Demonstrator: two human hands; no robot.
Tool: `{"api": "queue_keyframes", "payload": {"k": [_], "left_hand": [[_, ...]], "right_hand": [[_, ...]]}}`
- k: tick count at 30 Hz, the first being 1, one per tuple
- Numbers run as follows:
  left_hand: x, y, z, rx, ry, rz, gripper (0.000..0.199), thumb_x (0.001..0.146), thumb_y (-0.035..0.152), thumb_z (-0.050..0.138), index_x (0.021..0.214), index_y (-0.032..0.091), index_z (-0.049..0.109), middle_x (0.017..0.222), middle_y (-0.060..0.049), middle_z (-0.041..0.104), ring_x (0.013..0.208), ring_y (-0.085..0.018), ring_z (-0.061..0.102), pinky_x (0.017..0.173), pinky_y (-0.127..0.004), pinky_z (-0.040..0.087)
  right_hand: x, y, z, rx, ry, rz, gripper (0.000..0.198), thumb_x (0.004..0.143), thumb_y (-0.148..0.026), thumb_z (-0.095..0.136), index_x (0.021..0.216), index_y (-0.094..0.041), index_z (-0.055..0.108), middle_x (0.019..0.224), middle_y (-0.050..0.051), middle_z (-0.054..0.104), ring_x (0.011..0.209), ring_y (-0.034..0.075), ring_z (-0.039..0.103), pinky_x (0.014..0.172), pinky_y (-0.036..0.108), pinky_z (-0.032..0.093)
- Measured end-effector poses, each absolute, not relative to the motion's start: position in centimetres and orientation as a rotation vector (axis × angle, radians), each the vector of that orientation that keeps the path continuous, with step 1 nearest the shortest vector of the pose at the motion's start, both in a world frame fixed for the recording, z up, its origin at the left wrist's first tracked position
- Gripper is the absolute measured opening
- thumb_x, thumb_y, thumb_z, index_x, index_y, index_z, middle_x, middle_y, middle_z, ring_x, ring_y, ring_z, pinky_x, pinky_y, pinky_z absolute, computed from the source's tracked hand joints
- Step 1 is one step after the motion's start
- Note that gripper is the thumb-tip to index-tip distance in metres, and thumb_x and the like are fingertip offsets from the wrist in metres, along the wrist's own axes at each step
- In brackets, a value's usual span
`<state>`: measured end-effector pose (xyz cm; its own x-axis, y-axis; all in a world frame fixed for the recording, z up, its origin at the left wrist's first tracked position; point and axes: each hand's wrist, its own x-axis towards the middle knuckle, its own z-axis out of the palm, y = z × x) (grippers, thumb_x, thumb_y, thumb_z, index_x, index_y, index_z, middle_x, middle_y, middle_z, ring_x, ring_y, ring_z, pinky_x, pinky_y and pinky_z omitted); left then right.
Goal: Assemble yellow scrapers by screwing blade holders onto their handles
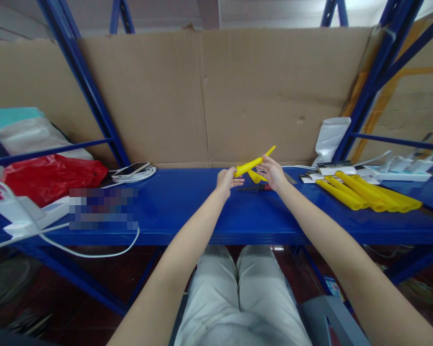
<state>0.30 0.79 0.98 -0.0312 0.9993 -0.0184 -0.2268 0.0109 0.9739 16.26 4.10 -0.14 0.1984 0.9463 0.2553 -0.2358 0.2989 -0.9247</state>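
Note:
A long yellow tapered tube [250, 166] is held slantwise above the blue table, its thin tip pointing up to the right. My left hand [226, 182] grips its wide lower end, with some fingers stretched out. Nearer the tip, the fingers of my right hand [272, 174] close round the tube. Just beneath it another yellow piece [254, 177] shows, partly hidden by the tube and my right hand. A thin dark tool with a red handle [264, 187], which looks like a screwdriver, lies below my right hand. Beside that hand is a flat grey strip [290, 178].
Several yellow tubes [361, 191] lie in a row at the right, near a white power strip [400, 173]. A red bag [54, 177], a coiled white cable [140, 174] and a white adapter [19, 214] stand left. Cardboard [159, 96] closes off the back.

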Motion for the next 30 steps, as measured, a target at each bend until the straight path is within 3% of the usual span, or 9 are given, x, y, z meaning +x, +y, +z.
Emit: {"api": "queue_keyframes", "payload": {"k": [4, 10, 15, 19, 24, 27, 30], "left_hand": [[0.5, 0.9, 0.6, 1.082, 1.118, 1.254, 0.017, 0.084, 0.02, 0.053, 0.097, 0.011, 0.05, 0.058, -0.002, 0.061, 0.046, -0.012, 0.061, 0.062, -0.029, 0.055], [0.4, 0.7, 0.9, 1.051, 1.048, 1.322, 0.017, 0.084, 0.016, 0.055, 0.098, 0.012, 0.047, 0.06, -0.002, 0.063, 0.045, -0.01, 0.06, 0.061, -0.026, 0.053], [0.5, 0.6, 1.1, 1.094, 1.058, 1.324, 0.03, 0.081, 0.013, 0.057, 0.107, 0.015, 0.043, 0.064, 0.0, 0.064, 0.046, -0.01, 0.06, 0.056, -0.023, 0.051], [0.7, 0.7, 0.6, 1.28, 1.141, 1.198, 0.014, 0.077, 0.011, 0.058, 0.089, 0.015, 0.055, 0.072, -0.002, 0.066, 0.048, -0.008, 0.058, 0.051, -0.019, 0.046], [0.6, 1.1, -0.3, 1.507, 1.262, 1.145, 0.006, 0.068, 0.011, 0.064, 0.066, 0.014, 0.06, 0.06, -0.001, 0.062, 0.05, -0.009, 0.054, 0.052, -0.02, 0.041], [0.5, 1.3, -0.6, 1.734, 1.327, 1.147, 0.005, 0.067, 0.016, 0.068, 0.065, 0.014, 0.063, 0.061, -0.003, 0.063, 0.059, -0.014, 0.058, 0.06, -0.024, 0.043], [0.3, 1.1, -0.6, 2.047, 1.525, 1.067, 0.012, 0.068, 0.02, 0.069, 0.079, 0.017, 0.068, 0.081, -0.007, 0.069, 0.079, -0.022, 0.063, 0.072, -0.031, 0.045]], "right_hand": [[16.5, 3.9, 0.0, -0.893, -0.998, 1.03, 0.025, 0.066, -0.013, 0.053, 0.089, -0.023, 0.057, 0.088, -0.002, 0.065, 0.085, 0.012, 0.061, 0.079, 0.03, 0.046], [16.9, 3.5, 0.4, -0.82, -0.917, 1.079, 0.016, 0.067, -0.013, 0.055, 0.08, -0.022, 0.052, 0.082, -0.005, 0.063, 0.079, 0.01, 0.061, 0.076, 0.029, 0.046], [17.5, 3.8, 0.7, -0.812, -0.835, 1.011, 0.015, 0.073, -0.029, 0.059, 0.074, -0.022, 0.045, 0.071, -0.004, 0.059, 0.072, 0.012, 0.061, 0.071, 0.028, 0.049], [17.8, 3.8, 0.8, -0.864, -0.75, 0.962, 0.029, 0.072, -0.043, 0.063, 0.076, -0.023, 0.043, 0.061, -0.005, 0.055, 0.064, 0.012, 0.06, 0.062, 0.024, 0.048], [17.3, 3.5, 0.7, -0.975, -0.832, 0.893, 0.039, 0.07, -0.054, 0.062, 0.085, -0.025, 0.041, 0.06, -0.005, 0.057, 0.06, 0.013, 0.061, 0.053, 0.021, 0.045], [17.1, 3.4, 0.7, -1.018, -0.868, 0.87, 0.044, 0.069, -0.059, 0.061, 0.089, -0.025, 0.041, 0.06, -0.005, 0.058, 0.057, 0.013, 0.061, 0.047, 0.021, 0.042], [17.1, 3.3, 0.7, -1.045, -0.844, 0.854, 0.041, 0.072, -0.059, 0.058, 0.087, -0.024, 0.042, 0.057, -0.004, 0.056, 0.054, 0.014, 0.061, 0.043, 0.02, 0.041]]}}
